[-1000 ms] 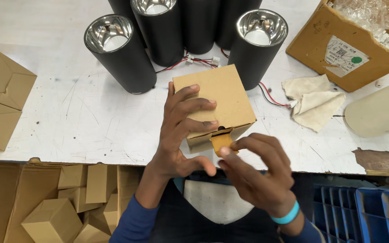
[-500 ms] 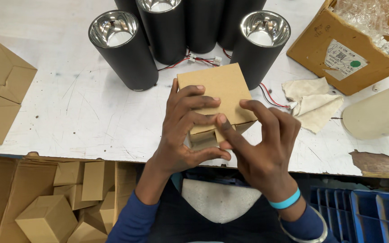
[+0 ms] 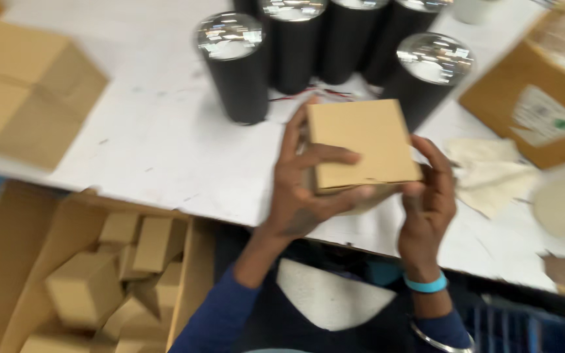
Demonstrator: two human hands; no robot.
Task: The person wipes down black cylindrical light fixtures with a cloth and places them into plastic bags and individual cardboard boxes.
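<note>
— Above the table edge: holding a small brown cardboard box (image 3: pixel 361 142), closed side up, between both hands. Left hand (image 3: pixel 308 189) wrapping the near-left side, fingers lying across the top. Right hand (image 3: pixel 429 189) clasping the right edge, thumb under the bottom corner.

— Gripping firmly?

— Looking firm on both sides, though blurring a little. Probably best keeping it level and pressing evenly, not crushing the thin walls.

— Standing close behind?

— Black cylinders (image 3: pixel 233 65) with shiny tops, on the white table (image 3: pixel 145 137), with red wires trailing. Lying off to the right, a pale cloth (image 3: pixel 492 173). Sitting below left, a big carton (image 3: pixel 99 274) full of similar boxes.
</note>
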